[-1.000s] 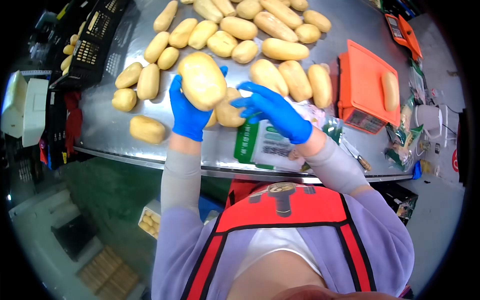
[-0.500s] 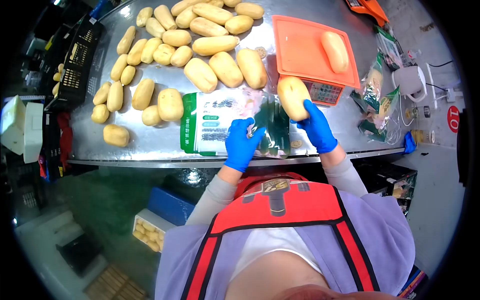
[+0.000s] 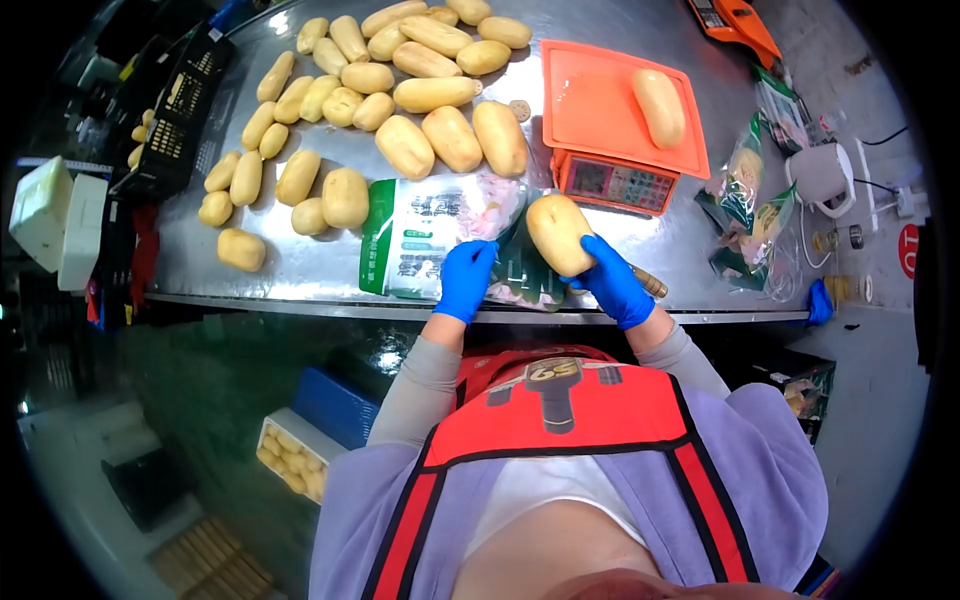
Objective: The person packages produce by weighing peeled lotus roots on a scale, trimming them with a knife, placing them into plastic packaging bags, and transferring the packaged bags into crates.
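Observation:
In my right hand (image 3: 612,285), blue-gloved, is a thick pale-yellow lotus root segment (image 3: 560,236), tilted over the right end of a plastic bag. That green-and-white printed bag (image 3: 412,235) with a flower picture lies flat near the table's front edge. My left hand (image 3: 467,280), also gloved in blue, has its fingers pinched together on the bag's near side. Behind the bag stands an orange scale (image 3: 618,120), with another lotus root segment (image 3: 659,108) on its pan.
Several lotus root segments (image 3: 430,62) cover the steel table's (image 3: 330,270) left and back. A brown handle-like piece (image 3: 650,281) lies by my right hand. Filled bags (image 3: 742,175) and a white device (image 3: 818,170) are at the right, a black crate (image 3: 178,115) at the left.
My right hand has brought the lotus root segment left and nearer, over the bag's end. My left hand's fingers, spread before, have closed on the bag. The view has shifted slightly.

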### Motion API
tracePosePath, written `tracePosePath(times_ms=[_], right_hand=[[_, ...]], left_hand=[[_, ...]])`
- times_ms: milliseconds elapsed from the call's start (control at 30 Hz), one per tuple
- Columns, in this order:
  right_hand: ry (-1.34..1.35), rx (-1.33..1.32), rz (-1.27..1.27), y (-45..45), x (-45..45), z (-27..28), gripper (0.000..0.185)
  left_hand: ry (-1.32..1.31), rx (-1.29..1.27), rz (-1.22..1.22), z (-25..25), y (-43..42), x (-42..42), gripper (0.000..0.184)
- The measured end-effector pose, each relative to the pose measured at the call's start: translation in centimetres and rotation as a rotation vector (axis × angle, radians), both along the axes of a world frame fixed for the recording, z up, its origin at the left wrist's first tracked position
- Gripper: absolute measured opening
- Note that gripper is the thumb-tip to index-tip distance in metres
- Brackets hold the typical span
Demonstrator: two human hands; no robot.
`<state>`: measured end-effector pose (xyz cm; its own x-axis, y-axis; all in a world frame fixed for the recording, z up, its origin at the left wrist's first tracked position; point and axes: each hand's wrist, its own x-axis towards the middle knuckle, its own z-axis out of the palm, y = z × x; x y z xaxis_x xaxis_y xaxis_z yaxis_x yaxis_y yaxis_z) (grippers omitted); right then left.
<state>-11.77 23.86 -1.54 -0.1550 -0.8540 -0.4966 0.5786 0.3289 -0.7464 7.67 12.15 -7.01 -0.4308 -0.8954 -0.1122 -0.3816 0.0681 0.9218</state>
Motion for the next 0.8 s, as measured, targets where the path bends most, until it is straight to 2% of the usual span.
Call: tracePosePath(times_ms=[33, 67, 133, 267, 400, 467, 500, 567, 600, 700, 733, 800], right_hand=[[0.001, -0.002, 0.011, -0.5, 0.6, 0.5, 0.058], [0.025, -0.052, 0.057, -0.9, 1.2, 0.8, 0.06], [0.055, -0.103, 0.148, -1.6, 1.8, 1.2, 0.061], [0.061, -0.132, 0.152, -2.7, 3.3, 2.4, 0.059], [0.085, -0.173, 0.168, -3.3, 3.5, 1.1, 0.059], [0.132, -0.13, 0.218, -3.4, 3.3, 1.5, 0.06], [0.132, -0.13, 0.219, -3.4, 3.4, 2.0, 0.06], [0.19, -0.121, 0.24, -3.4, 3.8, 3.2, 0.061], [0.189, -0.12, 0.24, -3.3, 3.9, 3.1, 0.061], [0.239, -0.135, 0.22, -3.1, 4.0, 3.1, 0.063], [0.302, -0.222, 0.22, -3.1, 4.4, 3.3, 0.064], [0.367, -0.309, 0.214, -3.1, 4.6, 3.3, 0.064]], left_hand=[[0.152, 0.115, 0.058, 0.3, 0.1, 0.2, 0.016], [0.154, 0.111, 0.07, 0.6, 0.3, 0.3, 0.016], [0.278, 0.303, 0.126, 1.4, 0.6, 0.5, 0.015], [0.416, 0.483, 0.21, 1.7, 0.2, 1.2, 0.015], [0.434, 0.476, 0.213, 2.5, -0.5, 1.9, 0.018], [0.552, 0.416, 0.198, 2.9, -0.5, 1.5, 0.034], [0.552, 0.415, 0.199, 3.2, -0.3, 1.2, 0.034], [0.518, 0.256, 0.115, 3.9, 0.2, 0.5, 0.054], [0.538, 0.275, 0.061, 4.2, 0.2, 0.4, 0.063], [0.433, 0.153, 0.075, 4.8, -0.1, 0.2, 0.053], [0.494, 0.032, 0.135, 4.9, -0.3, -0.2, 0.039], [0.505, 0.054, 0.141, 5.5, -0.7, -0.5, 0.033]])
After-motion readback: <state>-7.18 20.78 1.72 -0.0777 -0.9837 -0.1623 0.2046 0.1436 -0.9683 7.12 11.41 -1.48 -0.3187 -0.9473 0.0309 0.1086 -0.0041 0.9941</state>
